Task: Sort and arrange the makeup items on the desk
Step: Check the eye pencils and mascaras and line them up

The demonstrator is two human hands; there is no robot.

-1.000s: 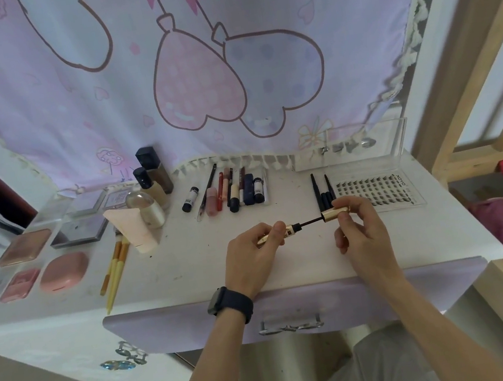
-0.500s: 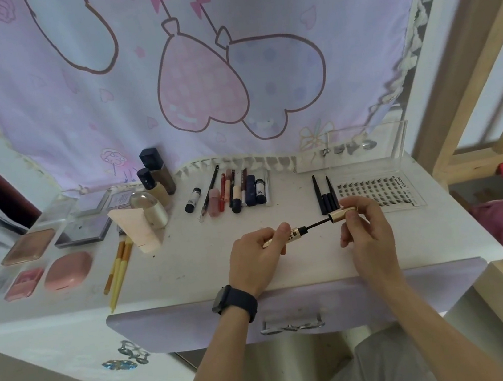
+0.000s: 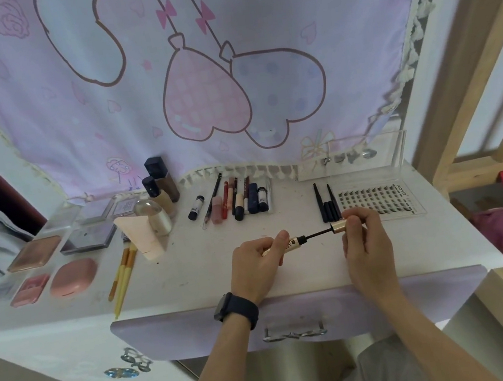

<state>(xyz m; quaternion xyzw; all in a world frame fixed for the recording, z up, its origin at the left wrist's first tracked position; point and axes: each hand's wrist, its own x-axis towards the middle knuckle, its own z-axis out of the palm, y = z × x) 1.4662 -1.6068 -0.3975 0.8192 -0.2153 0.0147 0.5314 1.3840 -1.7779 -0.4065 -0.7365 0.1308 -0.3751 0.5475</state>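
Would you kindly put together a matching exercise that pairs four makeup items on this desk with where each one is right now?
Column one:
1. gold mascara tube
2. mascara wand
3. lash tray
4. yellow brushes

Column two:
A. lying beside the peach tube
B. in the grip of the right hand
C. just right of the black liners
D. in the grip of the left hand

Pairs: 1-D, 2-B, 3-C, 4-A.
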